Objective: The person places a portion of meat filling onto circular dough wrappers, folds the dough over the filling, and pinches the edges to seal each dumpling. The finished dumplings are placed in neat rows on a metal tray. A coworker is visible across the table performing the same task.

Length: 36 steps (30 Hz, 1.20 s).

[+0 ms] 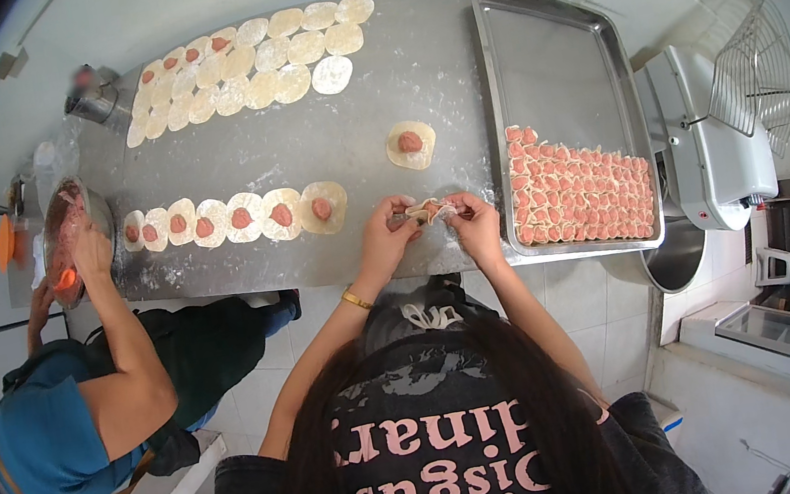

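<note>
At the near edge of the worktop [300, 144], right of its middle, the left hand [387, 238] and right hand [476, 227] share a single gathered wrapper [429, 210]. The work appears about half done: in the tray [550, 53] at the worktop's right end, close rows of pink-filled dumplings [581, 188] occupy the near part, the far part being bare. The gathered wrapper lies between the two sets of fingers, pinched at its left and right sides. Leftward, a row of seven filled wrappers [242, 219] is not yet folded; at the near left corner, a co-worker's hand [91, 251] reaches into a bowl [106, 227] of filling. Beyond the hands lies one lone filled wrapper [411, 145]. Toward the far left corner, three rows of flat wrappers [238, 63] remain, only four bearing filling.
</note>
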{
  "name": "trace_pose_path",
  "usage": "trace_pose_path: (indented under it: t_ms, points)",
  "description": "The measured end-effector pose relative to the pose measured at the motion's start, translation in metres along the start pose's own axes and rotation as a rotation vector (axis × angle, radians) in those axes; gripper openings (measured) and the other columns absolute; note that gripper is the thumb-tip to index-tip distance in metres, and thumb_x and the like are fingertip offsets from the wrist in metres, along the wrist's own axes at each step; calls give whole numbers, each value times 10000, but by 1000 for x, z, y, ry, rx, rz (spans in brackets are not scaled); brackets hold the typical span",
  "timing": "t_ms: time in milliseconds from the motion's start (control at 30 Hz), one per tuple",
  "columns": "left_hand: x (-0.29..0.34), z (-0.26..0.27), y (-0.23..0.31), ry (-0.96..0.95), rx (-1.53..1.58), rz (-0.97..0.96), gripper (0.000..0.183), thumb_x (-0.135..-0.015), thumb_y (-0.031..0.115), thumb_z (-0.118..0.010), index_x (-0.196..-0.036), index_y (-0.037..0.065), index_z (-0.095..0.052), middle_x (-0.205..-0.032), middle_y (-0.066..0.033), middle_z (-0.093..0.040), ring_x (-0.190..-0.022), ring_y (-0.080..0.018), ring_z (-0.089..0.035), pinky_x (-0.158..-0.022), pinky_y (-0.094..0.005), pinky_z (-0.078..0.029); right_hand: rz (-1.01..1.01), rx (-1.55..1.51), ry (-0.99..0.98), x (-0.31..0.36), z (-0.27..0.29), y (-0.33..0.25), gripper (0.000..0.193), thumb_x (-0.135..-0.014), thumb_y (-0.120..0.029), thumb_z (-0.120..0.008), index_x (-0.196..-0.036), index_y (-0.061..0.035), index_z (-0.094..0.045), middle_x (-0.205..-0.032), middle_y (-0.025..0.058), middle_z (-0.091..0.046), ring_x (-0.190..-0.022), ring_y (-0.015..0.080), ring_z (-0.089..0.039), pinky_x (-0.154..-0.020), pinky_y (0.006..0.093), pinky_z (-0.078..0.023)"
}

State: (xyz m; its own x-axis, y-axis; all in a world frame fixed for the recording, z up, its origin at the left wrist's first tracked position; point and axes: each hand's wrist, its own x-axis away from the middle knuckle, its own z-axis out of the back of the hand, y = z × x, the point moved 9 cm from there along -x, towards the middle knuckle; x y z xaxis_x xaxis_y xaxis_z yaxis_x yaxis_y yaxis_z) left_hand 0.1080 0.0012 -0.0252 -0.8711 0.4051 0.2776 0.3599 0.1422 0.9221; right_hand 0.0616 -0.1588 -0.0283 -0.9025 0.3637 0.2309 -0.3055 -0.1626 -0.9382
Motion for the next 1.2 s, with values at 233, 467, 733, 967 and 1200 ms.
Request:
trace_pose_path:
  t_ms: [233,467,733,967,1200]
  points:
    - [-3,-3,4,13,-550,-222,77,-768,-32,-652,-832,-31,-608,-1066,-80,-622,-788,-130,-632,-702,-249,-518,216,231,1,14,0,-16,360,-661,32,-687,-1010,-11,-611,-891,114,-641,-740,203,-623,-683,303,-508]
    - [-3,-21,9,-157,-685,-324,174,-709,-8,-715,-830,-20,-590,-1032,-94,-620,-792,-201,-652,-697,-287,-538,336,339,54,15,3,-25,344,-650,27,-669,-988,-16,-618,-913,158,-625,-723,292,-614,-654,356,-497]
    - [-4,-25,11,-64,-776,-307,304,-701,86,-757,-928,18,-566,-858,-117,-642,-753,-245,-647,-670,-325,-524,411,424,45,17,3,-44,298,-668,80,-598,-953,-1,-626,-894,178,-619,-788,361,-606,-690,390,-491]
    - [-3,-27,16,-111,-821,-331,293,-699,130,-743,-935,37,-595,-843,-129,-646,-783,-305,-619,-701,-388,-486,396,427,-25,15,9,-42,319,-654,95,-591,-956,2,-630,-864,169,-614,-793,361,-606,-689,394,-487]
    - [-6,-35,15,-203,-813,-267,294,-688,118,-758,-926,37,-606,-792,-136,-647,-717,-273,-638,-654,-357,-496,324,420,-95,10,-7,-37,316,-645,95,-592,-944,6,-636,-883,171,-606,-811,364,-603,-695,395,-490]
